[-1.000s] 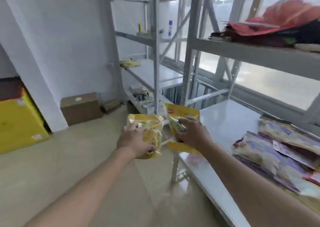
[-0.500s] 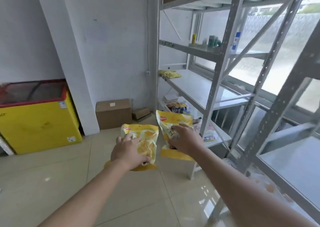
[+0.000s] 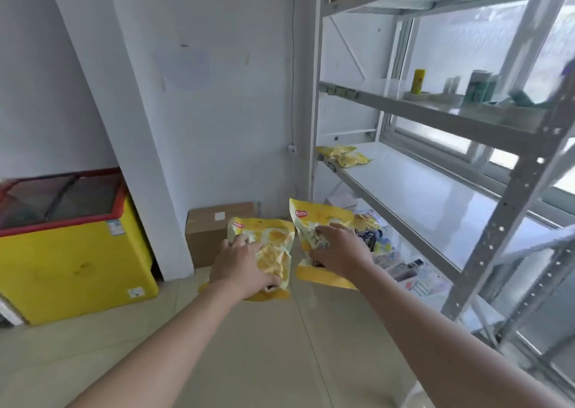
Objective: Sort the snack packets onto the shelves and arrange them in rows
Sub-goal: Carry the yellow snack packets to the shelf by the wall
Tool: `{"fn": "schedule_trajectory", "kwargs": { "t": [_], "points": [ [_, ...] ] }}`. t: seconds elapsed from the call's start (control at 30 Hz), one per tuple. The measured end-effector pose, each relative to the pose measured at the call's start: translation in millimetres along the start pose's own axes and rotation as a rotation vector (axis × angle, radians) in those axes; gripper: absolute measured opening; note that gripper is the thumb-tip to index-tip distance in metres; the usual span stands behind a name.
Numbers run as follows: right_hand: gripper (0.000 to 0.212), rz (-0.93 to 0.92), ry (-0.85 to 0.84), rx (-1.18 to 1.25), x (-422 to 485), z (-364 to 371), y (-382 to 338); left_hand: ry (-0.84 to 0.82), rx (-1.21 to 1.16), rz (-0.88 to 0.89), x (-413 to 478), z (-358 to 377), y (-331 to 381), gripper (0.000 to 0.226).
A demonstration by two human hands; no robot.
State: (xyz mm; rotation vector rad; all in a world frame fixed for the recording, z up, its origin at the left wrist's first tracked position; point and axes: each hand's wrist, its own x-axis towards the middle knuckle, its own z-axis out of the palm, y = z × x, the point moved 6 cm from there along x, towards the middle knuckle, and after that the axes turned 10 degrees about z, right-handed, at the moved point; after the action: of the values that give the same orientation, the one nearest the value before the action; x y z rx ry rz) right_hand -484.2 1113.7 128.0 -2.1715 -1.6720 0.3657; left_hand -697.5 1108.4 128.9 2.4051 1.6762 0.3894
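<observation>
My left hand [image 3: 241, 263] grips a yellow snack packet [image 3: 273, 245] held out over the floor. Beside it, my right hand [image 3: 337, 250] grips a second yellow snack packet [image 3: 323, 217] of the same kind. Both packets are upright and close together, a little apart. Ahead on the right stands a grey metal shelf rack [image 3: 510, 196]. Two more yellow packets [image 3: 345, 155] lie at the far left end of its white middle shelf [image 3: 420, 189]. Mixed packets [image 3: 379, 242] lie on the bottom shelf behind my right hand.
A yellow chest freezer [image 3: 71, 255] with a red-rimmed glass lid stands at the left by a white pillar. A cardboard box [image 3: 211, 233] sits on the floor against the wall. Bottles and cans [image 3: 451, 87] stand on the upper shelf. Beige floor tiles lie underfoot.
My view has swung left, away from the shelf with purple packets, and closer to the far rack. Both hands keep their yellow packets, carried forward together.
</observation>
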Motion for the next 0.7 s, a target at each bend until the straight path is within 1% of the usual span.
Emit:
{"fn": "schedule_trajectory", "kwargs": {
  "t": [0.13, 0.23, 0.4, 0.47, 0.57, 0.7],
  "points": [
    [0.062, 0.012, -0.02, -0.027, 87.8, 16.2, -19.2, -0.019, 0.003, 0.015, 88.0, 4.6, -31.4, 0.092],
    [0.062, 0.046, -0.006, -0.053, 156.4, 29.5, -25.8, -0.041, 0.004, 0.04, 158.6, 17.9, -55.4, 0.092],
    [0.058, 0.106, 0.012, -0.077, 276.6, 62.2, -25.3, -0.059, -0.004, 0.127, 292.1, 42.2, -92.4, 0.092],
    [0.053, 0.154, 0.016, -0.094, 322.5, 70.5, -22.0, -0.072, -0.026, 0.175, 348.5, 48.9, -105.3, 0.091],
    [0.055, 0.263, 0.027, -0.097, 385.3, 71.5, -12.3, -0.125, -0.03, 0.247, 436.0, 55.6, -114.3, 0.09],
    [0.055, 0.391, 0.089, -0.037, 452.0, 60.5, 17.1, -0.178, -0.017, 0.37, 547.0, 67.6, -95.5, 0.091]
  ]
}}
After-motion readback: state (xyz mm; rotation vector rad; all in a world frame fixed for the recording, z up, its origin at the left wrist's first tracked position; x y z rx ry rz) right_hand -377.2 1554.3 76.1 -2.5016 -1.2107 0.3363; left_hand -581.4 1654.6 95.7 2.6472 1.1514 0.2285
